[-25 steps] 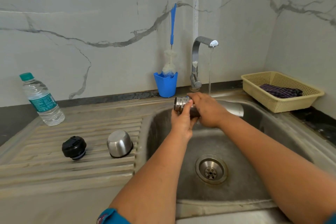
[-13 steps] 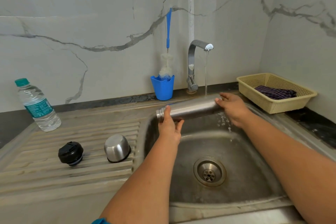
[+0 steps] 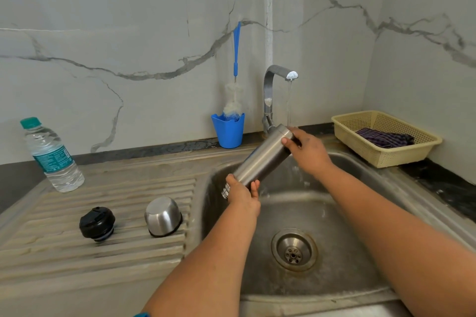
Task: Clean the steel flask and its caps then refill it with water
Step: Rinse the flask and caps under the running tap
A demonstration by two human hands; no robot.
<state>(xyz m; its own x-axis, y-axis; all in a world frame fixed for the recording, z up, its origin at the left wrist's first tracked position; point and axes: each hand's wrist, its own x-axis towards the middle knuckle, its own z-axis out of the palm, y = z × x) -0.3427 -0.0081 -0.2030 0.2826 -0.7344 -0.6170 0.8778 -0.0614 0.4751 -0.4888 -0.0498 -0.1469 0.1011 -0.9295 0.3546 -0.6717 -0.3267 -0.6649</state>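
Note:
I hold the steel flask (image 3: 261, 161) tilted over the sink (image 3: 360, 275), its threaded mouth low at the left and its base high under the running tap (image 3: 279, 73). My left hand (image 3: 243, 194) grips the neck end. My right hand (image 3: 307, 150) grips the base end, where the water falls. The black inner cap (image 3: 96, 222) and the steel cup cap (image 3: 162, 216), upside down, stand on the ribbed draining board (image 3: 77, 260) to the left.
A plastic water bottle (image 3: 50, 156) stands at the far left of the board. A blue cup (image 3: 228, 130) with a bottle brush (image 3: 235, 54) sits beside the tap. A cream basket (image 3: 386, 156) holding a dark cloth is at the right.
The flask went from lying level to tilted, base up under the stream. My right hand slid from the middle to the base end, and my left hand dropped lower with the neck.

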